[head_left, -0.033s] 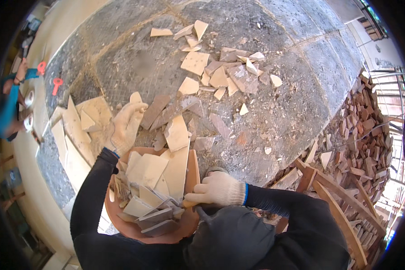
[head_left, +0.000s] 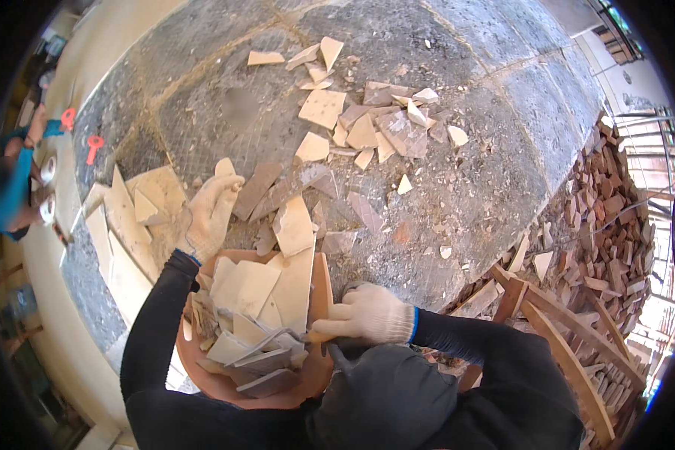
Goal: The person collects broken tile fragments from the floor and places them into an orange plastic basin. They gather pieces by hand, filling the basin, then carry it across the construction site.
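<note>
A terracotta-coloured basin (head_left: pixel 321 286) holds a heap of broken cream and grey tile pieces (head_left: pixel 249 288), some standing above its rim. My left hand (head_left: pixel 208 214), in a cream knit glove, reaches past the basin's far left side with curled fingers. At its fingertips is a small cream tile shard (head_left: pixel 224 166), apparently pinched. My right hand (head_left: pixel 371 315), gloved alike, has its fingers closed on the basin's right rim. Grey shards (head_left: pixel 259 190) lie right of my left hand, and larger cream tile pieces (head_left: pixel 155 189) lie to its left.
More broken tiles (head_left: pixel 323 109) are scattered with grit over the dusty grey floor (head_left: pixel 472 187) ahead. A wooden frame (head_left: pixel 559 341) and a pile of reddish rubble (head_left: pixel 607 199) stand at right. Far left, a person (head_left: pixel 11 184) in blue works near red tools (head_left: pixel 94 148).
The view has shifted slightly. My right hand's fingers have moved a little on the rim, and the hand sits slightly further right. My left hand stays in nearly the same place.
</note>
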`<state>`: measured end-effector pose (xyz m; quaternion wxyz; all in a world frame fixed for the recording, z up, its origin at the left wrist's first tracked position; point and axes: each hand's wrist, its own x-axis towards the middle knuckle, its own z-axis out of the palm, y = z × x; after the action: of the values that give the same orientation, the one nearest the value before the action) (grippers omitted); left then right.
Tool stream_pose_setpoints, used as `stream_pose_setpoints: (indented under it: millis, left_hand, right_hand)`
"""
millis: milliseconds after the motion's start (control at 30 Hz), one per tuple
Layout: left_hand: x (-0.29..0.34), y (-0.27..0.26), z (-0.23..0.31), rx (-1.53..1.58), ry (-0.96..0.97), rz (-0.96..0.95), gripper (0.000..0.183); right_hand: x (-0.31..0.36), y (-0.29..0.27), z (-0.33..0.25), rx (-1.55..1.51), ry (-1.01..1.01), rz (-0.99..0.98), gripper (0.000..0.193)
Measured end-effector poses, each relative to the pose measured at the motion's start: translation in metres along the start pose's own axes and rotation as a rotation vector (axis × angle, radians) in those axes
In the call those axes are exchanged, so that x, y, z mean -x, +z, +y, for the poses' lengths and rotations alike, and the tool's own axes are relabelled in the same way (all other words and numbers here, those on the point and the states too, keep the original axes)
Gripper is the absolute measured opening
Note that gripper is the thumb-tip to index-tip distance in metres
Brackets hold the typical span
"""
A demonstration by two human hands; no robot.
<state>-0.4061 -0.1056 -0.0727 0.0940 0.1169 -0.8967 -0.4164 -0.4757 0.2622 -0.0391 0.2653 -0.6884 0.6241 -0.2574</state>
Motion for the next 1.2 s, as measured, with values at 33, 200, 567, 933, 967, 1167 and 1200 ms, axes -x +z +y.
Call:
stream_pose_setpoints:
  millis: [33, 200, 567, 933, 967, 1167, 1200]
  left_hand:
    - [0.0, 0.005, -0.011, 0.013, -0.013, 0.021, 0.028]
    - [-0.017, 0.025, -0.062, -0.056, -0.071, 0.145, 0.038]
    - [-0.043, 0.135, -0.059, -0.57, 0.02, 0.209, 0.072]
    - [-0.177, 0.234, 0.0, -0.224, 0.051, 0.139, 0.082]
    - [-0.178, 0.24, 0.0, -0.231, 0.033, 0.125, 0.083]
    - [-0.162, 0.248, 0.0, -0.426, 0.123, 0.191, 0.073]
    - [-0.16, 0.247, 0.001, -0.436, 0.183, 0.246, 0.07]
  right_hand:
    - [0.011, 0.0, 0.005, -0.017, 0.049, 0.104, 0.045]
    - [0.09, 0.007, 0.042, 0.098, 0.464, 0.709, 0.059]
    - [0.222, -0.078, 0.231, -0.011, 1.395, 0.986, 0.037]
    - [0.098, -0.065, 0.182, -0.496, 1.231, 0.685, 0.047]
    - [0.089, -0.056, 0.18, -0.543, 1.177, 0.723, 0.049]
    - [0.045, -0.014, 0.178, -0.647, 1.048, 0.753, 0.052]
    - [0.041, -0.011, 0.175, -0.565, 1.031, 0.753, 0.052]
